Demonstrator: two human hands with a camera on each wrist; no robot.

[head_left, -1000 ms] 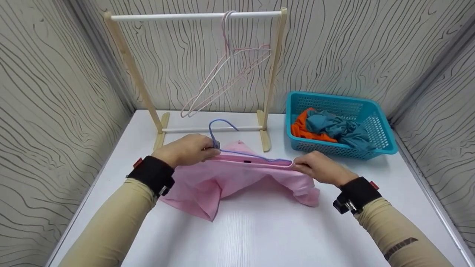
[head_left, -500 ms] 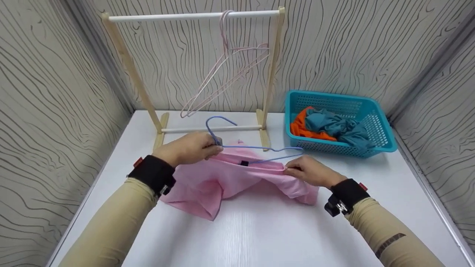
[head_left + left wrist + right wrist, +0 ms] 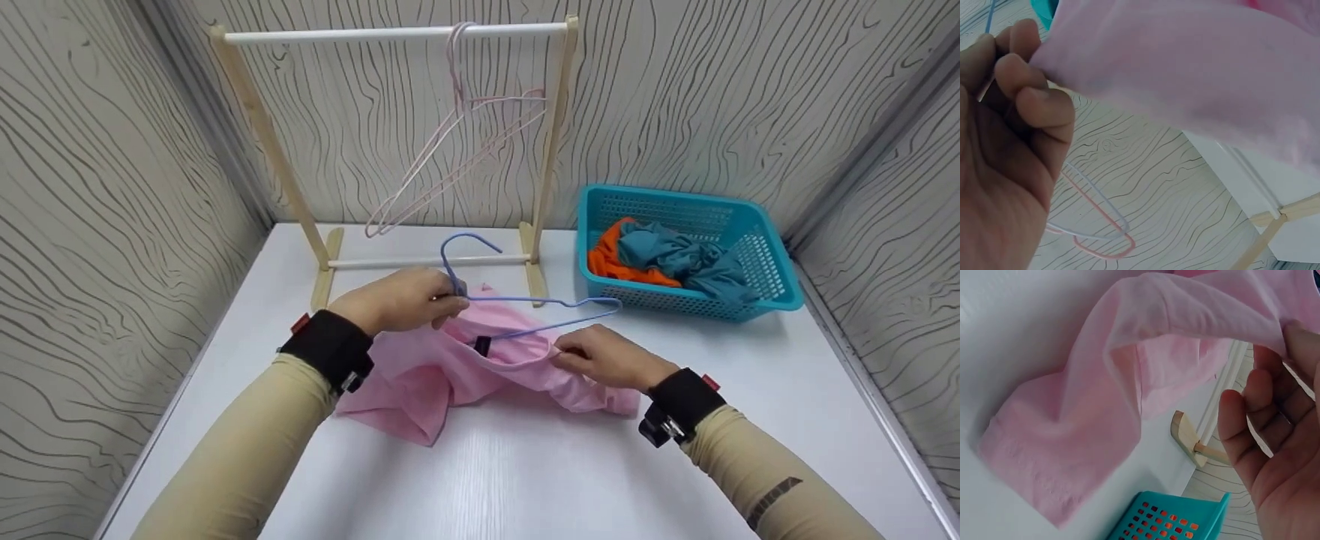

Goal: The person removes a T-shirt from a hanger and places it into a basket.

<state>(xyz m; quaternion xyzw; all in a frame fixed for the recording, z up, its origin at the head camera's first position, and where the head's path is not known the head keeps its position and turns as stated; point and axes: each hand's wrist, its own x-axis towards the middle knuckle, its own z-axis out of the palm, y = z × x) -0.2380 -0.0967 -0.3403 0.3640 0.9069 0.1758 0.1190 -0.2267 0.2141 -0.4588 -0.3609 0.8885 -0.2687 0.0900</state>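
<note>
My left hand [image 3: 405, 300] grips a blue wire clothes hanger [image 3: 471, 238] at the base of its hook. The same fingers pinch a corner of a pink shirt [image 3: 1174, 67], seen in the left wrist view. My right hand [image 3: 611, 357] pinches the right side of the shirt's neckline between thumb and fingers. Between the hands the neck opening gapes, with a dark label [image 3: 482, 346] at its edge. The hanger's right end lies outside the neckline, above my right hand; its lower bar slants down into the opening. One short sleeve [image 3: 1044, 455] droops onto the table.
Behind the shirt stands a wooden rack [image 3: 262, 135] with a white rod [image 3: 337, 35]; pinkish and white hangers [image 3: 420, 169] hang from it. At the back right a turquoise basket [image 3: 784, 277] holds orange cloth [image 3: 619, 262] and teal cloth [image 3: 675, 251]. Patterned walls enclose the white table [image 3: 480, 487].
The hanger's right end has come out of the neckline and now shows above it. My right hand has moved left and slightly down with the collar, widening the opening; my left hand shifted slightly right.
</note>
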